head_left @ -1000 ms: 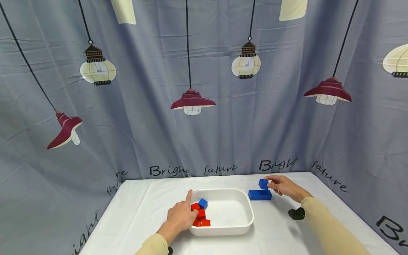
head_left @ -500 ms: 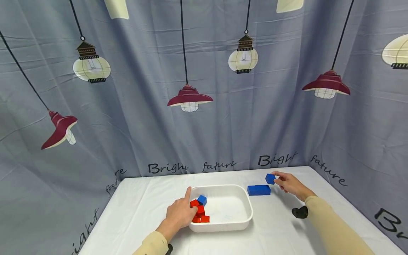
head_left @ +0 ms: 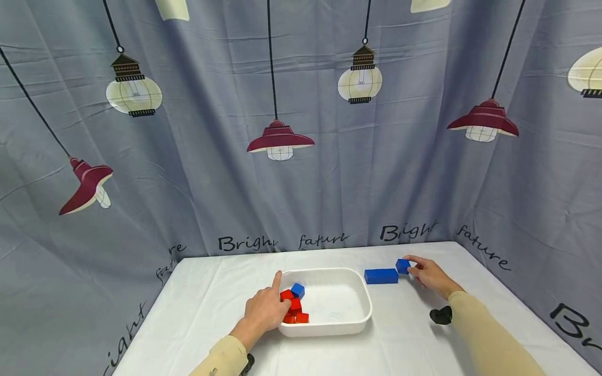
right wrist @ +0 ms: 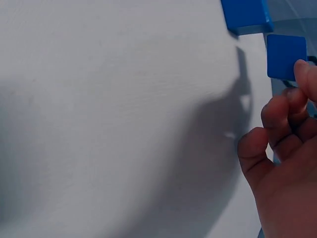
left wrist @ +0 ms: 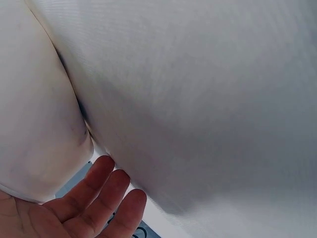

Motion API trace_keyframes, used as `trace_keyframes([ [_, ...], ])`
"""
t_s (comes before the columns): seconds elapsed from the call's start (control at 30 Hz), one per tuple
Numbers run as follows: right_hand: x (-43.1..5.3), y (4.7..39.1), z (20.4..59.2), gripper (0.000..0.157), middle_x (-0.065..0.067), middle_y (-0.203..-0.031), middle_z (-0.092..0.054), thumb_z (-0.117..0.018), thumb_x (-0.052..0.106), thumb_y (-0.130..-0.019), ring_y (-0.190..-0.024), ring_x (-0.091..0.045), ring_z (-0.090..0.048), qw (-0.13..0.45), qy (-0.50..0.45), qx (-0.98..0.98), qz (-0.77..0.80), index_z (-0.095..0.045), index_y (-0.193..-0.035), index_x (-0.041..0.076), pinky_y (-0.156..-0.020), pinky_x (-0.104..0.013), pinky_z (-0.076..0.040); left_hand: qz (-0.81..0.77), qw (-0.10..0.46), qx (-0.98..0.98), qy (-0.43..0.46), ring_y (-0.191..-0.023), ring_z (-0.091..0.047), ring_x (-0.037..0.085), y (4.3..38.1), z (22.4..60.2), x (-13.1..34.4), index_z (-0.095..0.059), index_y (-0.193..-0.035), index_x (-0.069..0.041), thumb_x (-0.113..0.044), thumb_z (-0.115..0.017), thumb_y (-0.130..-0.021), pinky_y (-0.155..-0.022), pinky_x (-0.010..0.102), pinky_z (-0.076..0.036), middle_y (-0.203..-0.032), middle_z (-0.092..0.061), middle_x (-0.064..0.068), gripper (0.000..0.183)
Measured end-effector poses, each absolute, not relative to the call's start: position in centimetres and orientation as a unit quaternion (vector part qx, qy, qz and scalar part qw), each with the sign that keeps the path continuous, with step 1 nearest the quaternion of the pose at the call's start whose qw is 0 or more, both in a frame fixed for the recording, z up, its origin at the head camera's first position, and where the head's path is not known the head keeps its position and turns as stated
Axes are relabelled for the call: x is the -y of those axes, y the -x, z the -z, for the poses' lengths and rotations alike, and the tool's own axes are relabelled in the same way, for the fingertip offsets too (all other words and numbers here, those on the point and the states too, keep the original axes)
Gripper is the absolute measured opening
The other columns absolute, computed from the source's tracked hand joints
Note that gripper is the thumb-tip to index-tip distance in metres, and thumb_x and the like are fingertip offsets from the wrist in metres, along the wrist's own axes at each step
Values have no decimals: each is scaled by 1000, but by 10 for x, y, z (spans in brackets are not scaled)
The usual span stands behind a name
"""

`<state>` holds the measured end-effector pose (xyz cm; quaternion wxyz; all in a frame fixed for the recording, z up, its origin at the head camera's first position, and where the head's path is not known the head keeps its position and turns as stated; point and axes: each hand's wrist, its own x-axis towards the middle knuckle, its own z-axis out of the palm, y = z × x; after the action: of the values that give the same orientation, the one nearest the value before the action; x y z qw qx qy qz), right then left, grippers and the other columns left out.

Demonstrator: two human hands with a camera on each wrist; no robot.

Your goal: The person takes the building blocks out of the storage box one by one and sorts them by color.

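Note:
My right hand (head_left: 430,274) pinches a small blue cube (head_left: 402,266) between thumb and fingertips, at the far right of the table. Just left of it lies a long blue block (head_left: 381,276). The right wrist view shows the cube (right wrist: 287,57) apart from the end of the long block (right wrist: 246,17). My left hand (head_left: 267,309) holds the left rim of a white tray (head_left: 329,329), thumb over the rim and index finger stretched along it. In the left wrist view, the other fingers (left wrist: 106,198) lie outside the tray's wall (left wrist: 39,99).
Inside the tray, several red cubes (head_left: 295,305) and one blue cube (head_left: 298,290) are bunched at the left side. White cloth (head_left: 400,334) covers the table. A grey-blue curtain (head_left: 211,156) with printed lamps hangs behind and at both sides.
My right hand has moved to the right with the blue cube, from above the long block to beside its right end, then lowered slightly. The left hand stays on the tray rim.

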<state>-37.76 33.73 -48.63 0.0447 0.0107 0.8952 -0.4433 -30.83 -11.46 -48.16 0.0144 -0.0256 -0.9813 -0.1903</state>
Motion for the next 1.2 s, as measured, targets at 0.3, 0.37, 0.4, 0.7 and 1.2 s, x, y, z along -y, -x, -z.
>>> trace_keyframes([
  [0.3,-339,377,496,43,-12,-95,-51,-54,12,-100,-82,-24,-50,46,-31,-903,425,-50,-142,2,-66,-32,-41,195,9,981,18,-100,-62,30,309,483,112,-30,-158,-16,-36,-62,-90,-89,58,-51,-116,-67,14,77],
  [0.37,-338,377,496,42,-12,-95,-51,-54,12,-101,-84,-24,-51,48,-28,-906,420,-51,-141,1,-68,-32,-41,197,8,980,19,-101,-62,30,309,483,111,-30,-158,-16,-36,-62,-90,-90,58,-50,-116,-67,14,78],
  [0.4,-337,377,497,41,-12,-95,-51,-55,11,-101,-85,-23,-51,48,-26,-908,416,-51,-140,1,-69,-32,-41,197,8,980,20,-101,-62,30,310,483,111,-31,-158,-16,-36,-62,-90,-90,59,-51,-116,-67,14,77],
  [0.7,-332,376,493,42,-13,-96,-55,-56,10,-100,-87,-24,-52,56,-17,-911,408,-53,-140,0,-71,-32,-42,198,12,980,20,-102,-63,31,310,484,114,-30,-158,-17,-37,-62,-90,-90,58,-50,-117,-67,14,77],
  [1.2,-335,371,497,45,-9,-90,-53,-56,11,-100,-77,-22,-52,62,-3,-904,424,-50,-143,-2,-67,-32,-42,197,9,980,21,-102,-63,30,309,483,115,-30,-158,-17,-37,-61,-90,-90,58,-50,-118,-67,14,77],
])
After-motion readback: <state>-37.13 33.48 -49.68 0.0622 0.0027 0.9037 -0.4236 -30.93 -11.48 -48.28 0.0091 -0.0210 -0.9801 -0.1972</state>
